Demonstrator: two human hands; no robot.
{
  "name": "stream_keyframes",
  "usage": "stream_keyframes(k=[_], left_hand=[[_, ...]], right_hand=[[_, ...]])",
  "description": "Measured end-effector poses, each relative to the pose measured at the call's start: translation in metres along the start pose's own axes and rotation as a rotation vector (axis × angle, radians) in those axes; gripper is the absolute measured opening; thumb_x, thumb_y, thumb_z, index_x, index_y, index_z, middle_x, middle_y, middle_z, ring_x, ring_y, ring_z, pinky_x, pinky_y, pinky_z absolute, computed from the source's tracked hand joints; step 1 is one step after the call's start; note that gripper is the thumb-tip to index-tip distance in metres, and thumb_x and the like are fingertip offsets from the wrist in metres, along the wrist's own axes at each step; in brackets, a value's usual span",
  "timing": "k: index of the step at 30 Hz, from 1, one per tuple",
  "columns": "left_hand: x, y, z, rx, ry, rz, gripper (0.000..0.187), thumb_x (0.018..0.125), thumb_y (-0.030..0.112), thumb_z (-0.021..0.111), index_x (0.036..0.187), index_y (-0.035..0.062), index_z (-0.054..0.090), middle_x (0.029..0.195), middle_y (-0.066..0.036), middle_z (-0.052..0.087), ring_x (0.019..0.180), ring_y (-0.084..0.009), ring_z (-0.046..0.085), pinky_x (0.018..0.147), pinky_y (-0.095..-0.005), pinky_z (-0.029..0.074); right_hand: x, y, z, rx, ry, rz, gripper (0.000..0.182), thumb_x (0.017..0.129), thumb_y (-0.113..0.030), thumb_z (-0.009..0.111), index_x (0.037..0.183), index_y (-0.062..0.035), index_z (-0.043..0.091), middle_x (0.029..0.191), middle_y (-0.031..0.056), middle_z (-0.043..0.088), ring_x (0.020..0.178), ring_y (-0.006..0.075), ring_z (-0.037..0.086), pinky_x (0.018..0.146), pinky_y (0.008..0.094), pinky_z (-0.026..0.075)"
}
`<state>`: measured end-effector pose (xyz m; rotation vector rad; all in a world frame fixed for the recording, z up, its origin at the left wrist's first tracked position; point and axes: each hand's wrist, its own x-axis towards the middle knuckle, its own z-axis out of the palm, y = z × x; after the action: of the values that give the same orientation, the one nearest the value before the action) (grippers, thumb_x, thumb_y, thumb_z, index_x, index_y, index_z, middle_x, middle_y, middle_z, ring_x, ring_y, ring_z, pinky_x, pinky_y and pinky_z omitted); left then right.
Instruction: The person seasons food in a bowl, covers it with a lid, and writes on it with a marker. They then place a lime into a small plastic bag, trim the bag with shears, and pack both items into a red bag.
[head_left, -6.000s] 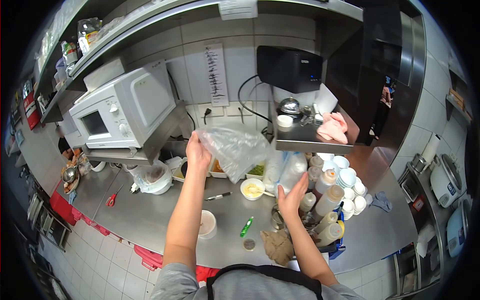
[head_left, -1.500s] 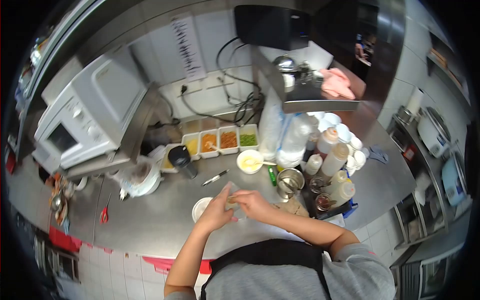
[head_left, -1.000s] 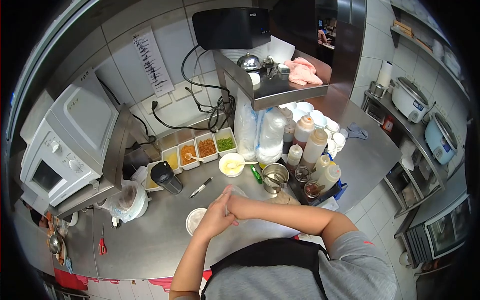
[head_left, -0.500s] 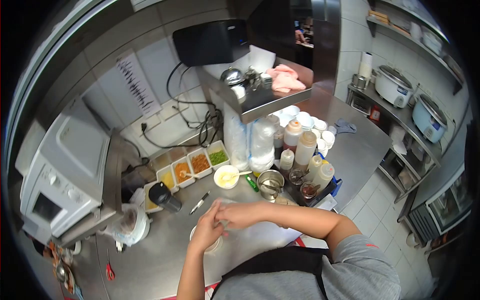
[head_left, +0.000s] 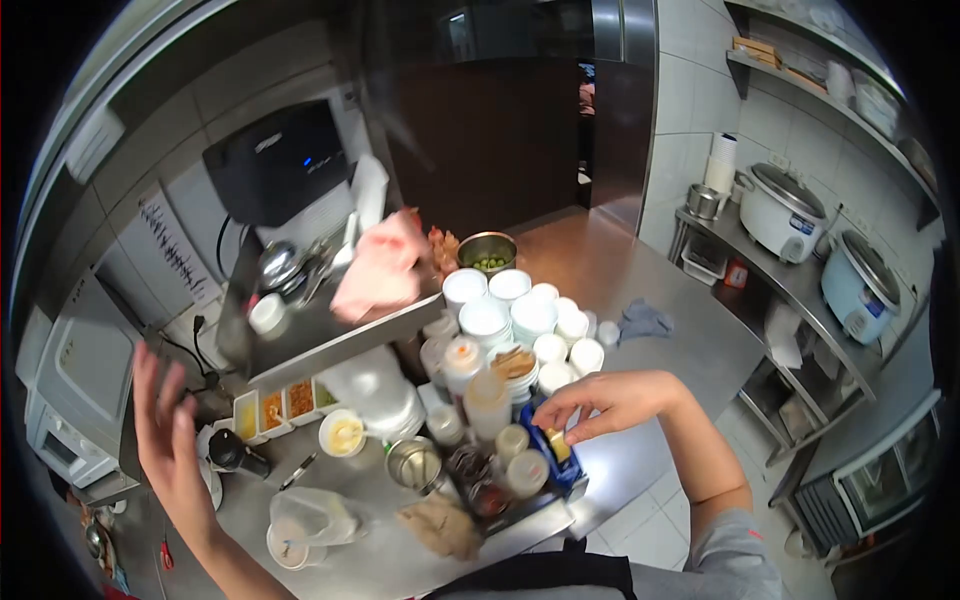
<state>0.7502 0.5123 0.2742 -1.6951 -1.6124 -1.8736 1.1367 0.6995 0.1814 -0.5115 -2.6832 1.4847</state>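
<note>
My left hand (head_left: 165,440) is raised above the counter's left side, blurred, fingers spread and holding nothing. My right hand (head_left: 603,402) reaches over the right end of a blue caddy (head_left: 553,457), its fingertips down at a small yellow item (head_left: 560,443); whether they grip it is unclear. The caddy holds squeeze bottles (head_left: 487,398) and small jars. A white cup wrapped in a clear plastic bag (head_left: 305,520) stands on the steel counter (head_left: 650,365) in front of me, apart from both hands.
Stacked white bowls (head_left: 520,312), a metal cup (head_left: 414,465), crumpled brown paper (head_left: 440,525), a sauce bowl (head_left: 343,435), condiment trays (head_left: 285,402) and a black tumbler (head_left: 235,455) crowd the counter. A shelf with a pink cloth (head_left: 385,268) overhangs. Rice cookers (head_left: 785,210) stand right.
Both hands have left the bagged cup. My left hand has swung up and left, open. My right hand has gone right to the blue caddy. The view has turned right.
</note>
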Motion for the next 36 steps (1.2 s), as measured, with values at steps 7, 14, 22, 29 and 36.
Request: stream_keyframes(k=[7, 14, 22, 29, 36], left_hand=[[0.057, -0.056, 0.085, 0.228, 0.343, -0.004, 0.04, 0.098, 0.019, 0.044, 0.133, -0.0014, 0.043, 0.135, -0.011, 0.045, 0.124, -0.0201, 0.044, 0.105, -0.0326, 0.029], [0.049, -0.074, 0.087, 0.214, 0.504, 0.053, 0.033, 0.098, 0.011, 0.037, 0.126, -0.0041, 0.045, 0.13, -0.015, 0.049, 0.117, -0.0231, 0.051, 0.102, -0.0328, 0.034], [0.039, -0.082, 0.071, 0.51, 0.549, 0.072, 0.023, 0.096, 0.005, 0.041, 0.115, -0.0042, 0.053, 0.113, -0.009, 0.056, 0.106, -0.0178, 0.055, 0.097, -0.0297, 0.039], [0.035, -0.082, 0.049, 0.466, 0.559, 0.009, 0.018, 0.097, 0.007, 0.043, 0.108, -0.003, 0.053, 0.11, -0.008, 0.057, 0.107, -0.0178, 0.053, 0.099, -0.0316, 0.038], [0.033, -0.081, 0.037, 0.437, 0.519, 0.024, 0.016, 0.098, 0.008, 0.043, 0.103, -0.0016, 0.055, 0.105, -0.006, 0.057, 0.103, -0.0139, 0.053, 0.097, -0.0286, 0.037]], right_hand=[[-0.009, 0.156, -0.117, -0.174, -0.045, 0.202, 0.045, 0.086, -0.029, 0.062, 0.123, -0.0052, 0.053, 0.11, 0.0113, 0.064, 0.095, 0.0224, 0.062, 0.083, 0.0322, 0.049], [0.081, 0.258, -0.212, -0.437, 0.048, 0.185, 0.032, 0.081, -0.016, 0.061, 0.111, -0.006, 0.064, 0.101, 0.013, 0.068, 0.093, 0.0248, 0.064, 0.082, 0.0345, 0.05], [0.271, 0.378, -0.293, -0.544, 0.464, 0.129, 0.026, 0.073, 0.001, 0.057, 0.095, -0.0038, 0.068, 0.094, 0.0202, 0.066, 0.087, 0.0324, 0.065, 0.076, 0.0377, 0.052], [0.357, 0.432, -0.275, -0.7, 0.27, 0.37, 0.038, 0.077, -0.014, 0.062, 0.115, -0.0085, 0.061, 0.113, 0.0247, 0.059, 0.106, 0.0318, 0.059, 0.09, 0.0419, 0.049], [0.376, 0.438, -0.28, -0.718, -0.031, 0.426, 0.055, 0.067, -0.028, 0.069, 0.12, -0.0187, 0.055, 0.113, 0.0091, 0.062, 0.104, 0.0271, 0.059, 0.091, 0.0377, 0.046]])
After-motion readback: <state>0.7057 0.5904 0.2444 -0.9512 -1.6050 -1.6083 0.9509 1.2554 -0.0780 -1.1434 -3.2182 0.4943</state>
